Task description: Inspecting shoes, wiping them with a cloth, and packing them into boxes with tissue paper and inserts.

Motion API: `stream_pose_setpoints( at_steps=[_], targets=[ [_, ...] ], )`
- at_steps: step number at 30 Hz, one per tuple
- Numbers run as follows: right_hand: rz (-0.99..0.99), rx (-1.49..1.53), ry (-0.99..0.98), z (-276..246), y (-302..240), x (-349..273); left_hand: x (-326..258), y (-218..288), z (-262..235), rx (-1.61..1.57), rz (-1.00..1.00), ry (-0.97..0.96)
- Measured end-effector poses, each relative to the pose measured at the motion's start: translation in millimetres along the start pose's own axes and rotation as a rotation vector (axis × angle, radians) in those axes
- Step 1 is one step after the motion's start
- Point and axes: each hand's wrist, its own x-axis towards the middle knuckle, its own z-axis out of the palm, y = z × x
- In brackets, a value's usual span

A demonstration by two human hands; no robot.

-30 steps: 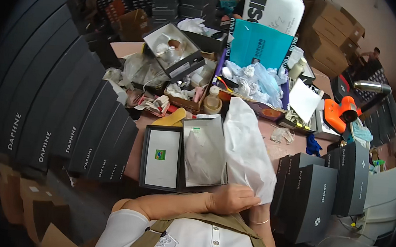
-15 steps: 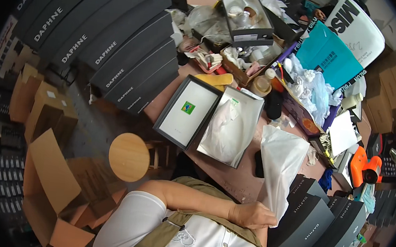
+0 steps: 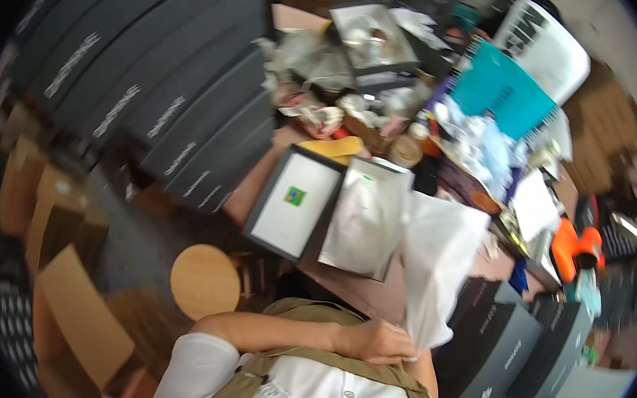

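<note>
My left hand point(image 3: 377, 341) is closed, pinching the lower edge of a thin white bag point(image 3: 442, 259) that stretches up over the table's front edge. Part of my right forearm point(image 3: 425, 370) shows just beyond it; the right hand is hidden by the bag and my left hand, so its fingers do not show. Left of the bag lies an open shoebox point(image 3: 392, 243) with a white wrapped item point(image 3: 362, 218) inside. Beside that box sits its dark-rimmed lid point(image 3: 285, 229), white inside up, with a green sticker point(image 3: 294, 196).
Dark shoeboxes are stacked high point(image 3: 214, 91) at left, and more shoeboxes point(image 3: 488, 358) stand at right. A round wooden stool point(image 3: 205, 281) and open cartons point(image 3: 88, 315) are on the floor. Bottles, a yellow cloth point(image 3: 334, 148), a crumpled-paper box point(image 3: 482, 149) and an orange tool point(image 3: 568, 247) crowd the table.
The view has shifted and blurred. My left hand and the white bag's lower end have moved a little left; the bag hangs nearer the open shoebox. The grip stays closed.
</note>
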Motion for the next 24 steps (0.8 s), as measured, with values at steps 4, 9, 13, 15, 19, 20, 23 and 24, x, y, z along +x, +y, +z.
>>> stream_pose_setpoints(
  at_steps=[4, 9, 13, 15, 19, 20, 23, 24],
  targets=[
    [-0.082, 0.055, -0.046, 54, -11, 44, -4, 7, -36, -0.042, -0.049, -0.010],
    [-0.201, 0.055, -0.058, 97, -3, 59, -46, 3, -89, -0.379, -0.597, 0.247],
    [-0.314, -0.285, -0.144, 133, 7, 65, -36, -22, -121, -1.433, -0.778, 0.550],
    [-0.458, -1.154, -0.111, 145, 27, 79, -57, -40, -115, -1.059, -0.847, 0.847],
    [-0.573, -1.436, -0.728, 116, 20, 62, -83, -32, -141, -0.632, -0.693, 1.114],
    [-0.448, -1.091, -0.741, 108, 12, 56, -97, -28, -152, -0.527, -0.657, 1.069],
    [0.007, -0.117, -0.650, 48, 4, 70, -99, -12, -156, -0.283, -0.703, 0.805],
    [0.187, 0.203, -0.546, 21, 14, 88, -95, -9, -158, -0.178, -0.703, 0.678]
  ],
)
